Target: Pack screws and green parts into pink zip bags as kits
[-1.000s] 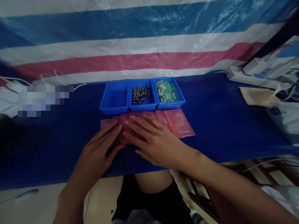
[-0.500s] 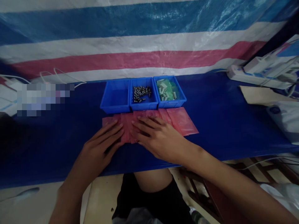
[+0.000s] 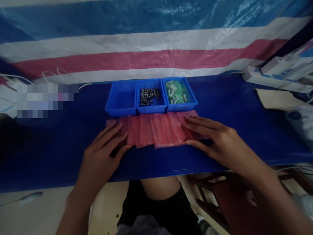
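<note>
A row of overlapping pink plastic bags (image 3: 146, 130) lies flat on the blue-covered table. My left hand (image 3: 104, 147) rests on the left end of the row, fingers stretched out and thumb at the lower edge. Over the right end lies my right hand (image 3: 216, 135), its fingers extended and thumb apart, covering part of the last bags. Just behind the row stand three blue bins side by side: a left bin (image 3: 121, 112), a middle bin (image 3: 153, 109) with dark screws (image 3: 148, 94), and a right bin (image 3: 183, 107) with small silvery pieces (image 3: 173, 88) and something green.
At the back right is a white power strip (image 3: 259, 80) with plugs, and near it a piece of brown cardboard (image 3: 281, 99). White cables (image 3: 63, 76) run at the back left beside a blurred-out patch. A striped tarp (image 3: 146, 42) hangs behind the table.
My right hand has slid from the middle of the bags to their right end, uncovering the middle bags, which lie spread in a row. My left hand stays at the left end.
</note>
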Demonstrator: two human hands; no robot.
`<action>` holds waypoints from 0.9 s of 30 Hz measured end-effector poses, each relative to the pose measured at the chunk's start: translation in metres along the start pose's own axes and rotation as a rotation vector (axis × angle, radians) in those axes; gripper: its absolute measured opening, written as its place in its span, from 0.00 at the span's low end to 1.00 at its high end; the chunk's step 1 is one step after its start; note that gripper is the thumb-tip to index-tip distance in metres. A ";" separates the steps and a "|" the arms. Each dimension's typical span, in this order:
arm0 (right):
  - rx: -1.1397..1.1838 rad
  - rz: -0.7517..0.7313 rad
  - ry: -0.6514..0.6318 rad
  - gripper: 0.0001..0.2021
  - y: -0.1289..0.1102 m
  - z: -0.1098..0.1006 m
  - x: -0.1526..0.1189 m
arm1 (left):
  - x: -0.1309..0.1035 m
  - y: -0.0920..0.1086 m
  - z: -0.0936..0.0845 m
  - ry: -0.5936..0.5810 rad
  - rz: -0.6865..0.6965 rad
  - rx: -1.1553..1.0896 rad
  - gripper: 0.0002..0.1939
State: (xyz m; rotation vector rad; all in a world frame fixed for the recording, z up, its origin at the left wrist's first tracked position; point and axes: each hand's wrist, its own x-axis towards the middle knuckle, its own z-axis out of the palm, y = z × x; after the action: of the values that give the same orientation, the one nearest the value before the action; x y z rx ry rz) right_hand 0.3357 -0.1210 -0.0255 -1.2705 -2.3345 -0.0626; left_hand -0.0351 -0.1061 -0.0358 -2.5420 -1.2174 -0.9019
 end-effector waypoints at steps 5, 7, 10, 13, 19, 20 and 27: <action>-0.047 -0.033 0.046 0.20 -0.010 0.011 0.005 | 0.009 0.017 0.001 -0.020 0.054 0.042 0.22; -0.040 -0.051 0.039 0.22 -0.010 0.011 0.006 | 0.014 0.024 0.003 -0.041 0.080 0.023 0.24; 0.002 -0.074 0.054 0.21 -0.008 0.011 0.004 | 0.021 0.029 0.007 -0.069 0.077 -0.005 0.18; 0.014 -0.093 0.089 0.16 -0.009 0.013 0.004 | 0.025 0.031 0.008 -0.071 0.071 -0.019 0.14; -0.002 -0.113 0.106 0.16 -0.016 0.015 0.009 | 0.035 0.055 0.021 -0.074 0.130 -0.046 0.22; 0.015 -0.112 0.097 0.17 -0.015 0.014 0.008 | 0.037 0.059 0.025 -0.065 0.134 -0.033 0.20; 0.073 -0.124 0.032 0.15 0.005 0.003 -0.005 | 0.039 0.052 0.028 -0.097 0.119 -0.071 0.19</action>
State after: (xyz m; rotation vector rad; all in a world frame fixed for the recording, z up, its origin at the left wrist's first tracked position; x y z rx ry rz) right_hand 0.3409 -0.1214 -0.0313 -1.0820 -2.3640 -0.0376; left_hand 0.0352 -0.1032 -0.0302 -2.7103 -1.0640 -0.8180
